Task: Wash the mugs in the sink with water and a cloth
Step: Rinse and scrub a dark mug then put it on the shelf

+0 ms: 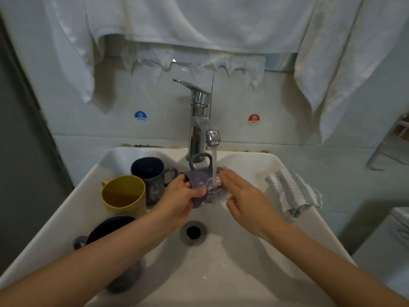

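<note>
A purple-grey mug (204, 185) lies on its side under the running tap (200, 120), handle pointing up. My left hand (181, 197) grips its open end. My right hand (241, 196) is flat with fingers straight, pressed against the mug's base side where the water stream (214, 165) hits. A yellow mug (124, 196), a dark blue mug (150, 176) and another dark mug (104, 231) stand at the left of the white sink (254, 251). A grey-and-white striped cloth (292, 191) lies on the sink's right rim, apart from both hands.
The drain (193, 232) sits in the basin's middle, below the held mug. White towels (199, 25) hang across the wall above the tap. Cold (140, 116) and hot (253, 119) stickers flank the tap. A metal rack (389, 147) stands at the far right.
</note>
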Action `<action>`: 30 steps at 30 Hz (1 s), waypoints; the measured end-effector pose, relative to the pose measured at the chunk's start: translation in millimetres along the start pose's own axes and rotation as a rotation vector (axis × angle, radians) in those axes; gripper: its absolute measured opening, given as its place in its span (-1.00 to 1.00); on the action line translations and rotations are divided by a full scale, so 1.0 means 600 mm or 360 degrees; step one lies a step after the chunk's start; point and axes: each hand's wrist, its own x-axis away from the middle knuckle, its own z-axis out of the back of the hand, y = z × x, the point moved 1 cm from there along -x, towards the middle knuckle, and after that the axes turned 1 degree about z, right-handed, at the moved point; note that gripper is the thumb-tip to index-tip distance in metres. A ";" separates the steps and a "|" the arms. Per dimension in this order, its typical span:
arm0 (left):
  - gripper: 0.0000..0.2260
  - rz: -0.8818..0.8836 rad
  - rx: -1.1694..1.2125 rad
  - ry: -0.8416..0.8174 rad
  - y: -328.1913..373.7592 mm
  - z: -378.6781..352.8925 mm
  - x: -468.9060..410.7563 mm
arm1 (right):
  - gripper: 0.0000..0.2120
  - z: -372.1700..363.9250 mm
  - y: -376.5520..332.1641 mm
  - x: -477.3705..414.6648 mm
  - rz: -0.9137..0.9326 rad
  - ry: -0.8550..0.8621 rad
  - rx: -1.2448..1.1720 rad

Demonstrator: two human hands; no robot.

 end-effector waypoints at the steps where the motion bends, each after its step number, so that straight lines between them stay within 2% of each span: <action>1: -0.61 0.0000 0.0009 0.0016 0.001 -0.001 0.000 | -0.44 0.001 0.008 0.000 -0.0063 -0.0012 0.0043; 6: -0.61 0.0051 0.0025 0.0002 0.000 0.002 0.000 | -0.41 -0.009 -0.030 0.002 0.0115 -0.0121 -0.0032; 11: -0.60 0.0045 0.0045 0.0028 -0.001 0.001 -0.002 | -0.45 0.009 0.004 0.000 -0.0089 -0.0004 0.0075; 15: -0.62 0.0038 0.0056 0.0021 -0.002 0.002 -0.001 | -0.41 -0.008 -0.022 0.001 0.0127 -0.0090 -0.0063; 20: -0.62 0.0057 0.0080 0.0024 0.000 -0.002 -0.001 | -0.46 0.007 0.004 -0.002 -0.0074 -0.0006 0.0031; 25: -0.61 0.0049 0.0030 0.0001 0.000 0.001 0.000 | -0.48 -0.002 -0.023 -0.004 0.0124 -0.0019 -0.0075; 28: -0.62 0.0037 0.0023 -0.0007 0.000 -0.003 0.002 | -0.45 0.005 0.001 -0.006 -0.0079 0.0017 0.0025; 30: -0.62 0.0036 -0.0004 -0.0015 -0.003 -0.004 0.002 | -0.45 0.005 0.004 -0.002 -0.0070 0.0071 0.0063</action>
